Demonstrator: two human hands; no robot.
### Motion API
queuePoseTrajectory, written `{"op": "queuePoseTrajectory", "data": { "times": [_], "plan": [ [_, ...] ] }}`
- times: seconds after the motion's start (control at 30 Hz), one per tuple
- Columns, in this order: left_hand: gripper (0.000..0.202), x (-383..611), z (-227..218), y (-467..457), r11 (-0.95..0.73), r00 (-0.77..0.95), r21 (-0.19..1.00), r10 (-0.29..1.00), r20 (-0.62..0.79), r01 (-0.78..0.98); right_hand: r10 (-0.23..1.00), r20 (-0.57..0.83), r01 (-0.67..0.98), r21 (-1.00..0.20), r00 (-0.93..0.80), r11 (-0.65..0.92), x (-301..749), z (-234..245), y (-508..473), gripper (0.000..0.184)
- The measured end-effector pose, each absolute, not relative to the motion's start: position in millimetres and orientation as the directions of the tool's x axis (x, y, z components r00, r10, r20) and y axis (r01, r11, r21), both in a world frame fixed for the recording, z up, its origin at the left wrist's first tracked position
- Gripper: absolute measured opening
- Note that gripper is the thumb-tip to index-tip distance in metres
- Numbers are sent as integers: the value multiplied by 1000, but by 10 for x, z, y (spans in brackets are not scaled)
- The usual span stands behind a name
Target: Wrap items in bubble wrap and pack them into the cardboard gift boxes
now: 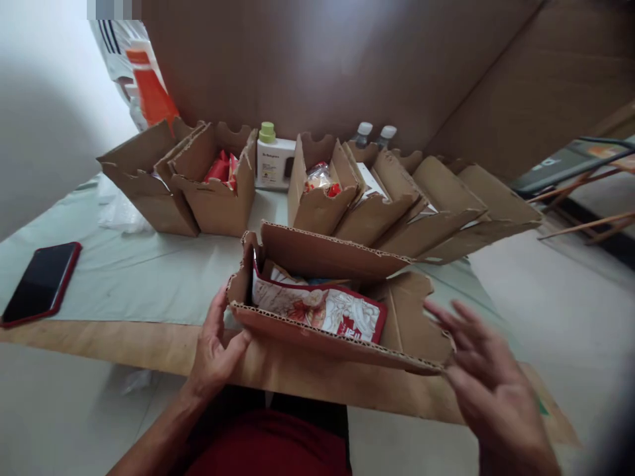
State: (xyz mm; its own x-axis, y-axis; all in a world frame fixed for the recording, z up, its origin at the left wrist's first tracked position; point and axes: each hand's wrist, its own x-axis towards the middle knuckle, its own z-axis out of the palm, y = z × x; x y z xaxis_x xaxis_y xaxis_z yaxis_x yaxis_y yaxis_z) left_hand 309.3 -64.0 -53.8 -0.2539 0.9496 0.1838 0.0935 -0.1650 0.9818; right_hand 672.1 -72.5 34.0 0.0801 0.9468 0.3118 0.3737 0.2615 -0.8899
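An open cardboard box (397, 317) lies in front of me, its flaps standing up. Inside it sits a red and white printed pouch (322, 309). My left hand (215, 350) is at the box's left corner, thumb and fingers apart and touching the front flap edge. My right hand (489, 383) hovers at the box's right end with its fingers spread, fingertips close to the flap; it holds nothing.
Several open cardboard boxes (213, 178) stand in a row behind, some with red packets. A white bottle with a green cap (272, 158) and two grey-capped bottles (374, 135) stand at the back. A red-cased phone (40, 283) lies left. Large cardboard sheets (347, 59) lean behind.
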Motion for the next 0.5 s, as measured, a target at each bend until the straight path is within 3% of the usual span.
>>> {"op": "queuePoseTrajectory", "data": {
  "times": [0.1, 0.2, 0.3, 0.4, 0.5],
  "plan": [
    [45, 3149, -529, -680, -53, -179, 981, 980, 87, 187, 984, 164, 409, -895, -76, 180, 6605, 79, -847, 76],
    [30, 3235, -448, -619, -21, -171, 967, 983, 66, 253, 990, 80, 512, -849, -113, 127, 6413, -52, -784, 53],
    [32, 3355, -339, -403, -56, -142, 966, 985, 94, 251, 990, 137, 562, -817, -25, 127, 6368, -104, -520, 42],
    [41, 3489, -249, -55, -104, -15, 973, 994, 109, 208, 973, 206, 507, -853, 106, 126, 6457, -160, -161, 51],
    [56, 3609, -243, 250, -135, 89, 974, 989, 120, 180, 961, 187, 433, -898, 202, 84, 6520, -251, 94, 54]
  ]
}}
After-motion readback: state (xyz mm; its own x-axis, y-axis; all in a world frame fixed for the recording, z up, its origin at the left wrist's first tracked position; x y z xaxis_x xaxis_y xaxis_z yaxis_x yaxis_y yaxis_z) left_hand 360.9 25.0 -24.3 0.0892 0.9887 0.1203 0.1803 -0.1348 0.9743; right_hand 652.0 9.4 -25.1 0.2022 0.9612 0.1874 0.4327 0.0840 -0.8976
